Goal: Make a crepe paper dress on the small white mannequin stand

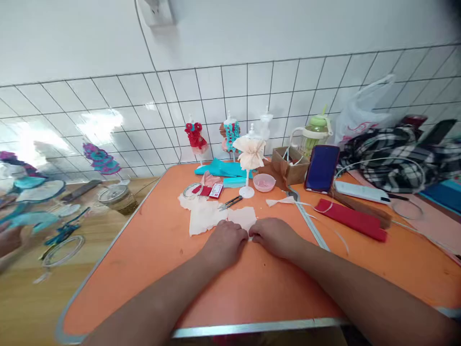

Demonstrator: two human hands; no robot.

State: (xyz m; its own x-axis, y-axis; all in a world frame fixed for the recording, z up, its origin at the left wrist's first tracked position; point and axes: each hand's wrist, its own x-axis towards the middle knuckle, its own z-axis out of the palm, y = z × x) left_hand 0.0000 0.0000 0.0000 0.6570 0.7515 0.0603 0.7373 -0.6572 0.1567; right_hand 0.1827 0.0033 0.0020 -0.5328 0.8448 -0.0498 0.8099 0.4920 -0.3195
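My left hand (226, 240) and my right hand (272, 235) rest close together on the orange table, fingers curled on the near edge of a small cream fabric piece (243, 216). Each hand pinches that edge. A larger cream piece (202, 218) lies to the left. Small thread snips (230, 203) lie just beyond my left hand, across the cream pieces. Behind them a mini dress form (247, 191) stands upright, wearing a cream gathered dress (249, 153).
Behind stand a pink bowl (264, 182), a cardboard box (296, 173) and a propped phone (321, 168). Red folded fabric (351, 219) and a metal ruler (312, 226) lie right. At far left, a co-worker's hand (10, 240) shows over a wooden table (104, 240).
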